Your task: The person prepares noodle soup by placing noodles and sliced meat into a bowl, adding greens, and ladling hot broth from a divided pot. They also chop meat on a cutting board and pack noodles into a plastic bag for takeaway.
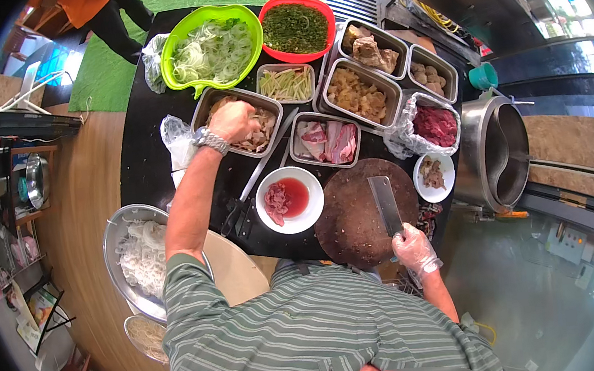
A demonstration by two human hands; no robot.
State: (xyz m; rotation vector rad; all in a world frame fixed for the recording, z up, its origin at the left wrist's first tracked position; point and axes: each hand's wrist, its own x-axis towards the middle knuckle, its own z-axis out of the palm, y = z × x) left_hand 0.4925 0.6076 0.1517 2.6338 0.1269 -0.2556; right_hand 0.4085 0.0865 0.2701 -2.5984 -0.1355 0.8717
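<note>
My bare left hand (234,121), with a metal watch at the wrist, reaches into a steel tray (276,112) of sliced cooked meat (264,129). Its fingers point down into the slices, and their tips are hidden. In a clear plastic glove, my right hand (415,249) grips the handle of a cleaver (386,203). The blade lies over the right part of a round wooden chopping board (345,229), pointing away from me. Left of the board, a white bowl (293,228) holds raw red meat slices (276,204) in reddish liquid. A long knife (258,173) lies beside the meat tray.
A green basin (167,63) of sliced onion and a red basin (331,19) of chopped greens stand at the back. Steel trays of meat (355,92) fill the right. A divided steel pot (470,156) stands beyond; a bowl of noodles (115,264) is at left.
</note>
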